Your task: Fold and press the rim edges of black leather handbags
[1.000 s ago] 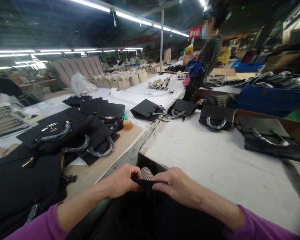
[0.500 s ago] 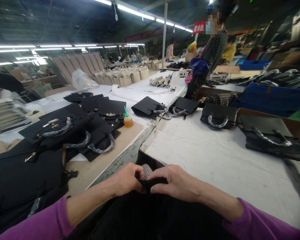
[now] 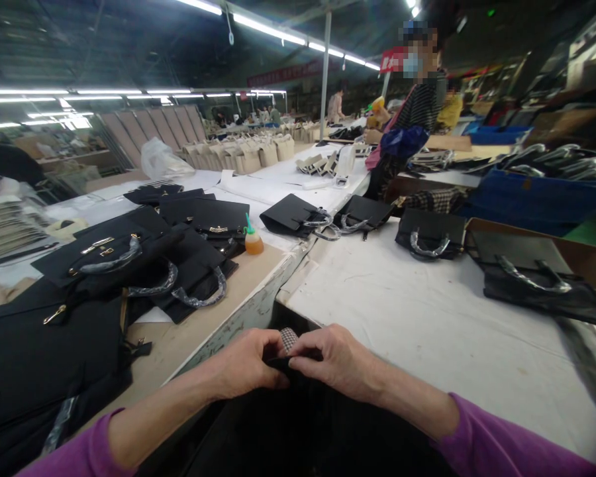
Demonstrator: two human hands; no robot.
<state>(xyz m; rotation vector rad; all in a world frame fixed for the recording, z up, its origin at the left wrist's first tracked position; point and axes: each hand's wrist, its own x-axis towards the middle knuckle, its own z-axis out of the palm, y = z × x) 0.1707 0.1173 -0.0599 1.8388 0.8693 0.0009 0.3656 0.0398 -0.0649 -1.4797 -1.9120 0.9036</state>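
Note:
Both my hands meet low in the middle of the view, at the gap between two tables. My left hand [image 3: 248, 363] and my right hand [image 3: 335, 361] are closed, pinching the top edge of a black bag [image 3: 302, 424] that fills the space below them. A bit of checked lining [image 3: 289, 338] shows between my fingers. Purple sleeves cover both my forearms.
Several black handbags [image 3: 129, 265] with wrapped handles are piled on the left table, by an orange glue bottle [image 3: 253, 243]. More black bags [image 3: 431, 234] lie on the white table [image 3: 402, 298] to the right. A cardboard box [image 3: 566, 255] holds another. A person in a striped top [image 3: 412, 122] stands behind.
My right hand has slid left toward my left hand along the bag's edge, so the fingers of both now nearly touch. The view shifted slightly.

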